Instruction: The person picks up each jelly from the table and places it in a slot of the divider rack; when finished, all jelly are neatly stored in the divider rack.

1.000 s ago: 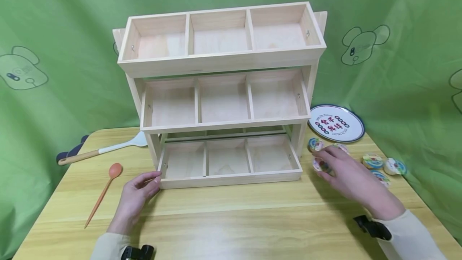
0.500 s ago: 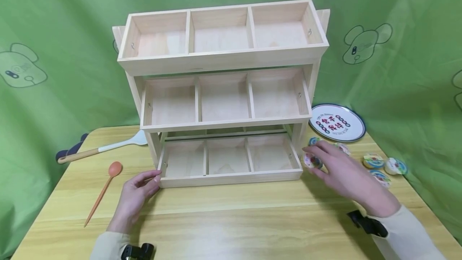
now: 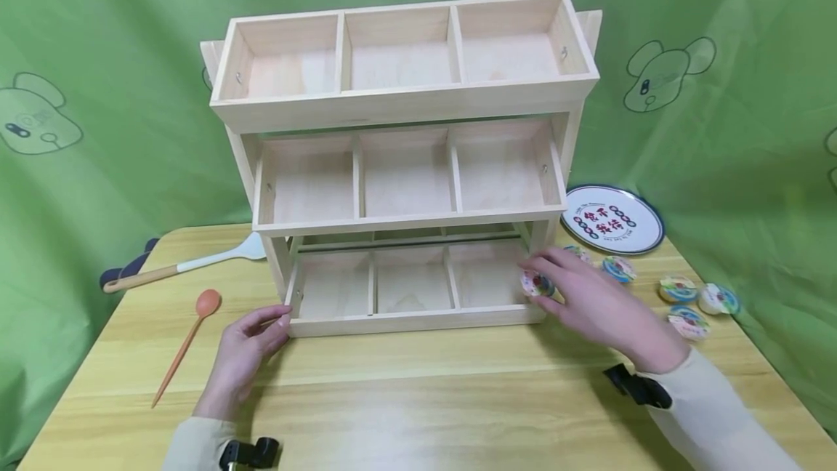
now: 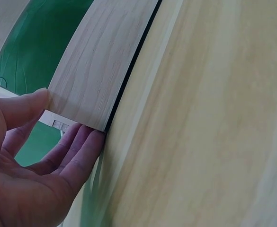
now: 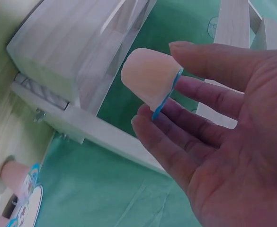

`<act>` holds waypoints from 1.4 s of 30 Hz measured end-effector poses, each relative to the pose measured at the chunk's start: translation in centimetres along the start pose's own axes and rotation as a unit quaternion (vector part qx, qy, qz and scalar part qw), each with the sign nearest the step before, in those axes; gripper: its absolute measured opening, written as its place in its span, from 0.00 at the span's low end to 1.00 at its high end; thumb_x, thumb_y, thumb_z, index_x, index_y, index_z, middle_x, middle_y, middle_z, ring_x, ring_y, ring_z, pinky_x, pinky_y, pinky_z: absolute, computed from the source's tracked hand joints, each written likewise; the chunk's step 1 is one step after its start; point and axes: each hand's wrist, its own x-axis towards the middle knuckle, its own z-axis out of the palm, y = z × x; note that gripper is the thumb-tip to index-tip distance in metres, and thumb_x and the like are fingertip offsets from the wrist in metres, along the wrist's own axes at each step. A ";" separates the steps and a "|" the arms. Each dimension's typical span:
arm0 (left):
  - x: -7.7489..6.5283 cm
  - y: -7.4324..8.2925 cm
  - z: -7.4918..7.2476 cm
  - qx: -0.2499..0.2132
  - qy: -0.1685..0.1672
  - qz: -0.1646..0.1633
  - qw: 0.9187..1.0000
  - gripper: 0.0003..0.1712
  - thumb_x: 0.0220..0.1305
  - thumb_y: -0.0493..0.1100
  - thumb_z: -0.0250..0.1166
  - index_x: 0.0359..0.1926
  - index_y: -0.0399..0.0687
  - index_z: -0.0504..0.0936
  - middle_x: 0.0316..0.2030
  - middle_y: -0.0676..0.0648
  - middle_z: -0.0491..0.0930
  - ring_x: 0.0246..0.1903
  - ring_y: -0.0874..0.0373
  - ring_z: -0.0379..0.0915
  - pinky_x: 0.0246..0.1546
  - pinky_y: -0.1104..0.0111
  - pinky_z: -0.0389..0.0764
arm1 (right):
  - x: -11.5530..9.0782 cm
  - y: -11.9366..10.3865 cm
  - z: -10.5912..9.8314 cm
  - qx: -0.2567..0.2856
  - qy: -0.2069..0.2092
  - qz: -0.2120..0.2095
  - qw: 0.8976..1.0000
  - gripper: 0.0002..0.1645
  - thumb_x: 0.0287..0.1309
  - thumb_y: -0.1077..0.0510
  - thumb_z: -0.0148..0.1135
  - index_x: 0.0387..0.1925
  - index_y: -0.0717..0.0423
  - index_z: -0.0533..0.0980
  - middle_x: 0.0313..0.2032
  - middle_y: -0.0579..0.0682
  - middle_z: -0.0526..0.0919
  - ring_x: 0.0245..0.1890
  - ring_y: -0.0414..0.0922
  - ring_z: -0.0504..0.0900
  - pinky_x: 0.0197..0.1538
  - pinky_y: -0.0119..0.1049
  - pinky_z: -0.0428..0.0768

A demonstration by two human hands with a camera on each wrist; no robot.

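Note:
A three-tier wooden storage rack (image 3: 405, 104) stands at the middle of the table, each tier split into three compartments. My left hand (image 3: 245, 355) holds the left front corner of its bottom tray (image 3: 418, 323), thumb at the upper edge and fingertips at the lower in the left wrist view. Between the thumb and fingers of my right hand (image 3: 598, 304) is a jelly cup (image 5: 150, 75), pale pink with a blue-rimmed printed lid. In the head view this cup overlaps the right compartment of the bottom tray, near its right side wall.
Several more jelly cups (image 3: 689, 323) lie at the table's right, in front of a round white plate (image 3: 611, 220) with red characters. On the left are an orange spoon (image 3: 208, 302) and a white spatula (image 3: 219, 262) with a wooden handle. Green curtain (image 3: 739, 166) surrounds the table.
My right hand has carried the jelly cup leftward from the group of cups to the bottom tray's right compartment. My left hand stays at the tray's corner.

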 end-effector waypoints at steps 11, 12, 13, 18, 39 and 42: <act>0.1 0.2 0.0 0.020 -0.002 0.001 1.000 0.20 0.68 0.35 0.62 0.58 0.29 0.75 0.58 0.34 0.70 0.45 0.61 0.78 0.54 0.69 0.81 | 1.7 -0.6 0.6 0.018 -0.021 -0.011 1.000 0.29 0.53 0.62 0.72 0.58 0.62 0.75 0.53 0.57 0.76 0.50 0.55 0.78 0.53 0.53 0.82; 0.1 0.2 -0.1 0.021 -0.002 0.001 1.000 0.20 0.68 0.35 0.62 0.58 0.28 0.75 0.58 0.35 0.70 0.45 0.61 0.78 0.54 0.69 0.81 | 1.9 -0.7 0.7 0.016 -0.021 -0.013 1.000 0.29 0.53 0.62 0.73 0.57 0.62 0.76 0.53 0.57 0.76 0.50 0.54 0.78 0.53 0.53 0.82; 0.1 0.2 -0.1 0.022 -0.002 0.001 1.000 0.20 0.69 0.34 0.62 0.58 0.28 0.75 0.58 0.35 0.70 0.45 0.61 0.78 0.54 0.69 0.81 | 2.1 -0.8 0.8 0.016 -0.022 -0.016 1.000 0.29 0.53 0.62 0.73 0.57 0.62 0.76 0.52 0.56 0.76 0.50 0.54 0.78 0.53 0.52 0.83; 0.1 0.2 -0.1 0.017 -0.002 0.000 1.000 0.20 0.68 0.34 0.62 0.58 0.28 0.75 0.58 0.35 0.70 0.46 0.61 0.77 0.54 0.69 0.81 | 2.8 -1.0 1.1 0.006 -0.027 -0.023 0.999 0.28 0.51 0.60 0.74 0.55 0.61 0.77 0.49 0.53 0.77 0.46 0.52 0.79 0.49 0.50 0.84; 0.1 0.1 -0.1 0.007 -0.005 -0.003 1.000 0.20 0.69 0.34 0.62 0.58 0.28 0.74 0.59 0.35 0.69 0.46 0.61 0.77 0.54 0.69 0.80 | 4.7 -2.3 2.3 0.021 -0.037 -0.060 0.997 0.28 0.52 0.60 0.74 0.56 0.60 0.76 0.46 0.50 0.74 0.35 0.45 0.79 0.35 0.35 0.85; 0.1 0.1 -0.1 0.006 -0.005 -0.004 1.000 0.19 0.69 0.34 0.62 0.58 0.28 0.75 0.59 0.35 0.69 0.46 0.61 0.77 0.55 0.69 0.80 | 5.1 -2.5 2.3 0.021 -0.047 -0.058 0.997 0.29 0.53 0.59 0.73 0.57 0.58 0.75 0.47 0.50 0.75 0.36 0.44 0.79 0.36 0.36 0.85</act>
